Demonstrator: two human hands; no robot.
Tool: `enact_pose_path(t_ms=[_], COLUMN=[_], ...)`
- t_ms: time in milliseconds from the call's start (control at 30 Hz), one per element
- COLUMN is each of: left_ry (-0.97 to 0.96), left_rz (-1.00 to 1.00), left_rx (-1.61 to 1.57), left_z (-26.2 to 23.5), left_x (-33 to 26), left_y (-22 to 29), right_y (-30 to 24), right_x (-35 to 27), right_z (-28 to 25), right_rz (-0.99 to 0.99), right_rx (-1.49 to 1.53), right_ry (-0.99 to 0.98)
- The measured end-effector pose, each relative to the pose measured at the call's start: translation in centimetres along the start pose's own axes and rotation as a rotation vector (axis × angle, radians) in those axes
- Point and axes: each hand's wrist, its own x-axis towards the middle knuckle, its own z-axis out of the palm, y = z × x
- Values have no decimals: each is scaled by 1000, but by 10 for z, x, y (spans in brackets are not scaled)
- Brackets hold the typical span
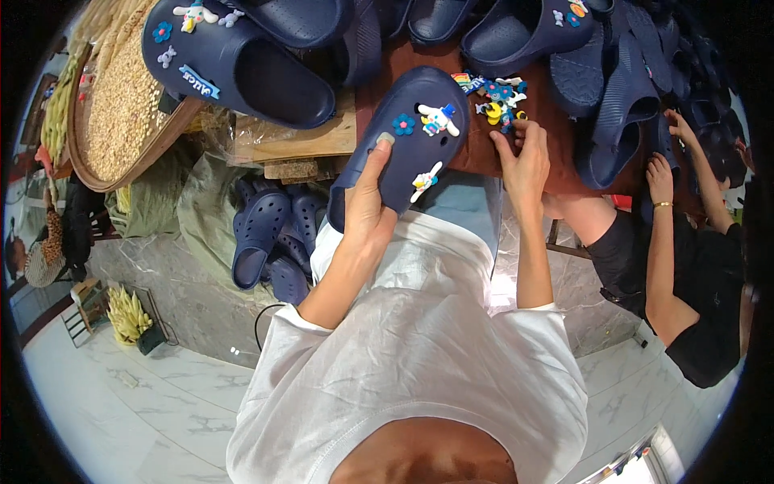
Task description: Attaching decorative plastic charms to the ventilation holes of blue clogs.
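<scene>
A person in a white shirt holds a navy clog over the table edge while picking through small charms.

The left hand (367,202) grips the navy clog (407,133) by its side, thumb pressed on top, holding it tilted above the person's lap just in front of the brown table (476,157). The clog already carries a blue flower charm (403,123) and two white cartoon charms (438,119) on its upper. The right hand (524,161) rests on the table, fingers curled onto a little pile of colourful charms (496,97); I cannot tell whether it has pinched one. More navy clogs (524,32) crowd the table beyond, others lie heaped on the floor to the left (270,234), and a second person's hands (661,177) work at the right, beside a round woven tray of grain (121,97) far left.
</scene>
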Motion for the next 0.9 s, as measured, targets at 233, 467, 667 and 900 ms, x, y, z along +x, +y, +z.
enact_pose_path(t_ms=[233, 467, 667, 900], left_ry=[-63, -73, -112, -115], left_rz=[-44, -63, -48, -43], left_rx=[-99, -143, -93, -90], left_z=[4, 5, 0, -3], left_x=[-1, -4, 0, 1], left_y=[6, 9, 7, 4], right_y=[9, -11, -56, -63], right_x=[8, -2, -12, -6], right_z=[8, -6, 5, 19], right_rz=[87, 93, 180, 270], right_rx=[-17, 326, 908, 1022], right_ry=[1, -53, -298, -318])
